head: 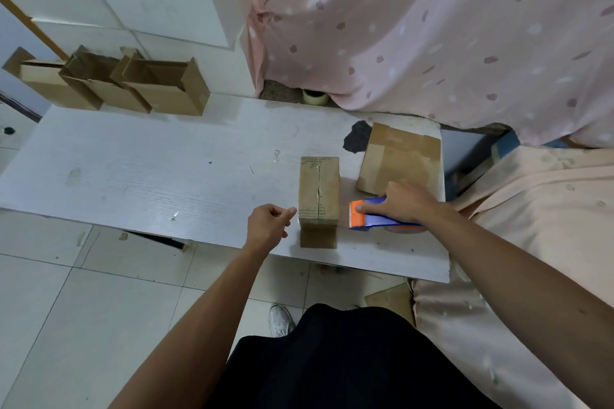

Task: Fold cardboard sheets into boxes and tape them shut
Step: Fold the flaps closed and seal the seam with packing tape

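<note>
While the closed cardboard box (319,188) stands on the white table (149,169) near its front edge, the person keeps one hand on each side of it. The seam of the two top flaps runs along the middle of the box, and a shiny clear tape seems to lie over it.

The right hand (403,202) grasps the blue and orange tape dispenser (372,217), with the fingers wrapped around the handle. The dispenser rests on the table just beside the right side of the box, its orange end towards the box.

The left hand (269,222) is at the left front corner of the box with curled fingers. Its fingertips are very close to the box edge, but it cannot be told if they pinch a tape end or nothing.

A flat cardboard sheet (400,163) lies behind the right hand. Three open boxes (116,86) stand at the far left corner, and a tape roll (315,96) sits below the pink curtain (432,26).
</note>
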